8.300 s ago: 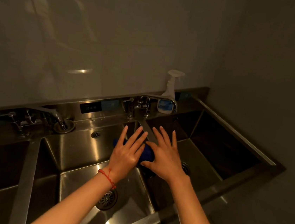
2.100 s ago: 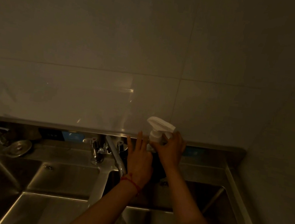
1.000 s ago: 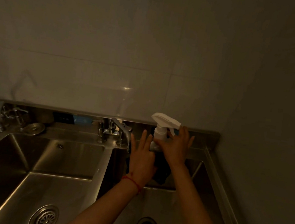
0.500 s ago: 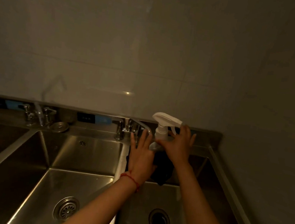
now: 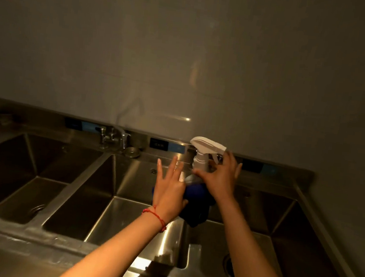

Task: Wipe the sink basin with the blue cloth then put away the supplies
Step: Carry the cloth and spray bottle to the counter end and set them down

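A white-headed spray bottle [image 5: 205, 146] is held upright above the back of the steel sink, over the divider between the middle basin [image 5: 103, 186] and the right basin [image 5: 258, 226]. My right hand [image 5: 220, 179] grips the bottle around its neck and shoulder. The blue cloth [image 5: 197, 199] is bunched around the bottle's lower body and hangs below it. My left hand [image 5: 169, 189] presses its palm against the cloth from the left, fingers straight and spread. The bottle's body is mostly hidden by cloth and hands.
A third basin [image 5: 13, 176] lies at the left. A faucet with taps [image 5: 118, 137] and a round metal cap [image 5: 131, 152] sit on the back ledge. The right basin's drain [image 5: 228, 264] shows by my right forearm. A tiled wall rises behind; the sink's raised rim [image 5: 325, 234] runs along the right.
The view has swung left, showing a third basin. The hands, bottle and cloth have shifted slightly left along the back of the sink; both holds look unchanged.
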Action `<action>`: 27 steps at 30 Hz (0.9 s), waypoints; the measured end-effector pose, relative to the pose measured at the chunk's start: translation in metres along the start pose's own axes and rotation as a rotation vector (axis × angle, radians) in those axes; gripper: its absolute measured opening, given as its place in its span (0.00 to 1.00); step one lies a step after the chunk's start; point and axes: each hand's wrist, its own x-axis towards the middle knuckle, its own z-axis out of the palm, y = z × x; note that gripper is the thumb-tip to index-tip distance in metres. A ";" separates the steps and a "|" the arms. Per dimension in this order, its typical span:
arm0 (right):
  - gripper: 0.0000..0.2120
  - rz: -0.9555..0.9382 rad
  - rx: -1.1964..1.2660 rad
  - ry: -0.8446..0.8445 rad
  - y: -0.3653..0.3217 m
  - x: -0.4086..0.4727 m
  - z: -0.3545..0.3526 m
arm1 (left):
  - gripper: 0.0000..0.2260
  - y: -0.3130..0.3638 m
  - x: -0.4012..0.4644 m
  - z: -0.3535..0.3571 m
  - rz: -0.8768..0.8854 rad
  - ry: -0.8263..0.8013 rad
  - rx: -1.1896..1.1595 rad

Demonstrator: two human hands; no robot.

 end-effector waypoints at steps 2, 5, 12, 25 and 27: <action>0.36 -0.012 0.047 0.001 -0.023 -0.006 0.011 | 0.20 -0.024 -0.013 -0.007 -0.036 0.000 0.009; 0.39 -0.022 0.077 -0.028 -0.054 -0.009 0.031 | 0.18 -0.059 -0.028 -0.018 -0.088 -0.004 0.035; 0.40 -0.092 0.181 -0.094 -0.111 -0.004 0.085 | 0.14 -0.136 -0.048 -0.029 -0.275 -0.003 0.093; 0.37 -0.235 0.336 -0.214 -0.197 0.018 0.186 | 0.12 -0.255 -0.062 -0.039 -0.583 0.006 0.197; 0.36 -0.271 0.351 -0.226 -0.208 0.022 0.202 | 0.12 -0.271 -0.065 -0.041 -0.625 0.007 0.211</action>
